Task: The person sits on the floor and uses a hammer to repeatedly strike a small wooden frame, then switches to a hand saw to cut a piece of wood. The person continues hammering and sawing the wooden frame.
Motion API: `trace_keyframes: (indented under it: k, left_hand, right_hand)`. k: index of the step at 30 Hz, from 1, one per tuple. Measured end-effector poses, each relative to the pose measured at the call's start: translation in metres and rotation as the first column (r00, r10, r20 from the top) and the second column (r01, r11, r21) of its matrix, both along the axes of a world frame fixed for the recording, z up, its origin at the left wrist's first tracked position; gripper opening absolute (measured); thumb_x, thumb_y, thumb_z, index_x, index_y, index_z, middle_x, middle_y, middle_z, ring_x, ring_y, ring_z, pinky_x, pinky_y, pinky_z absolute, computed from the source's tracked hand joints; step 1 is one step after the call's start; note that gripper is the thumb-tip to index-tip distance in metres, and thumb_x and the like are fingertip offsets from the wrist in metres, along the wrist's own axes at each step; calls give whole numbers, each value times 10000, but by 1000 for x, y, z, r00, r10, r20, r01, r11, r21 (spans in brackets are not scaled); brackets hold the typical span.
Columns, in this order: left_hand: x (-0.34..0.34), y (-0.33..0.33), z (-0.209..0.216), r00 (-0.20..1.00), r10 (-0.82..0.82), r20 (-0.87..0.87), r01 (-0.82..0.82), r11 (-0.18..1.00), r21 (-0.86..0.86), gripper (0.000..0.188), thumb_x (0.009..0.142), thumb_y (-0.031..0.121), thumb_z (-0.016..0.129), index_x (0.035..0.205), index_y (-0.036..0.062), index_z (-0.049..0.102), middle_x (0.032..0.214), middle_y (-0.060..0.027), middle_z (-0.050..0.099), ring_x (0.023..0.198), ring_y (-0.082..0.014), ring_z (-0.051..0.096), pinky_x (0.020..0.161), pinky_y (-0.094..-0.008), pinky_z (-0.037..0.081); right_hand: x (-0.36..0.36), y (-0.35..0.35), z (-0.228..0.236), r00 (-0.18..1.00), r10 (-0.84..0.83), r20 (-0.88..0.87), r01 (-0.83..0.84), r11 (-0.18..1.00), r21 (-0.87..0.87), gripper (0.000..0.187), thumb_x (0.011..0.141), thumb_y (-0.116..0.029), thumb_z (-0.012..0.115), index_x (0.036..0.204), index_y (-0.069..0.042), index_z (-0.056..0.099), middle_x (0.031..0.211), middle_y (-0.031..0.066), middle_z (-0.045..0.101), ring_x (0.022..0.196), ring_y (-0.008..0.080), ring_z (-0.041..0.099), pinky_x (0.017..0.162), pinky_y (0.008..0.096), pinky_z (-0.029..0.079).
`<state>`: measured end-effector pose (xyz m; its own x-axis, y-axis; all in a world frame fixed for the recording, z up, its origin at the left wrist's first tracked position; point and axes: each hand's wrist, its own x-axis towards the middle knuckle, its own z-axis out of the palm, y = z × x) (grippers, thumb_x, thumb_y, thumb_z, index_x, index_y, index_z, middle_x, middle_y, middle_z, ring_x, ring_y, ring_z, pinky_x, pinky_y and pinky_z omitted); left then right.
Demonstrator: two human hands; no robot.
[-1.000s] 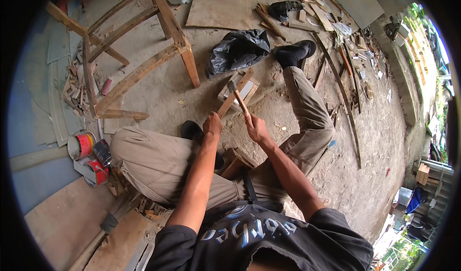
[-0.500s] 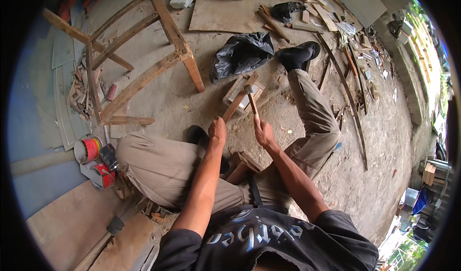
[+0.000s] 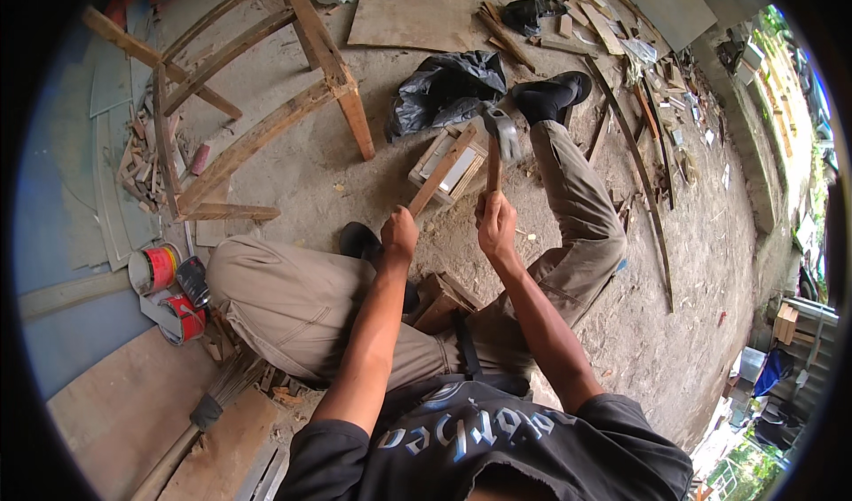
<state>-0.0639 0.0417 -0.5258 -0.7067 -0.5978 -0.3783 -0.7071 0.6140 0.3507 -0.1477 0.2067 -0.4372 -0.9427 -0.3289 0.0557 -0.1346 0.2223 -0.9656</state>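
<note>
My left hand [image 3: 399,232] is closed around the near end of a narrow wooden strip [image 3: 441,173]. The strip slants away to the right, lying over a small wooden box-like block [image 3: 454,184] on the floor; a pale panel shows in its top. Closed on the wooden handle of a hammer [image 3: 494,165], my right hand [image 3: 496,223] is just right of the strip. The hammer's metal head [image 3: 503,135], slightly blurred, is off to the right of the strip's far end and apart from it. Both hands are between my bent legs.
A black plastic bag [image 3: 448,88] lies just beyond the block. At the left stands a wooden chair frame [image 3: 257,150]. Red-labelled cans [image 3: 155,268] and a broom [image 3: 207,412] are near my left leg. Scrap wood [image 3: 603,31] and a long thin strip [image 3: 639,168] lie to the right.
The hammer has swung: its head moved from over the strip up and to the right, and my right hand shifted slightly right. My left hand still holds the strip in nearly the same place.
</note>
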Motion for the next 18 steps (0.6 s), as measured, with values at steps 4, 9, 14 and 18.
trace_keyframes:
  k: [4, 9, 14, 18]
  left_hand:
    - [3, 1, -4, 1000, -2, -2, 2, 1000, -6, 197, 899, 91, 552, 1047, -20, 621, 927, -227, 703, 875, -381, 700, 752, -456, 579]
    - [1, -1, 1, 1000, 18, -21, -17, 1000, 21, 180, 890, 74, 563, 1018, -19, 647, 935, -252, 698, 883, -398, 694, 747, -463, 577]
    - [2, 0, 8, 1000, -4, -26, 4, 1000, 30, 187, 887, 63, 572, 1020, -53, 632, 936, -263, 698, 888, -406, 696, 762, -463, 579]
    - [3, 1, 11, 999, -17, -42, 17, 1000, -9, 181, 893, 69, 567, 1015, -55, 618, 921, -253, 700, 879, -407, 696, 758, -457, 580]
  right_hand:
    - [-2, 2, -18, 998, 1, 66, -25, 931, 363, 632, 1033, -512, 353, 726, 15, 521, 591, 127, 487, 536, 225, 515, 528, 419, 410]
    - [-1, 13, -44, 891, -224, 395, 29, 896, 443, 705, 1010, -617, 310, 660, -33, 498, 562, 44, 439, 515, 169, 461, 500, 394, 382]
    - [-7, 15, -38, 982, -111, 151, 49, 931, 361, 697, 1013, -606, 317, 709, -8, 503, 570, 69, 451, 535, 180, 456, 516, 383, 380]
    - [-8, 1, -11, 977, -45, 207, -66, 863, 500, 630, 1041, -530, 325, 776, 3, 530, 620, 91, 511, 553, 173, 473, 530, 366, 402]
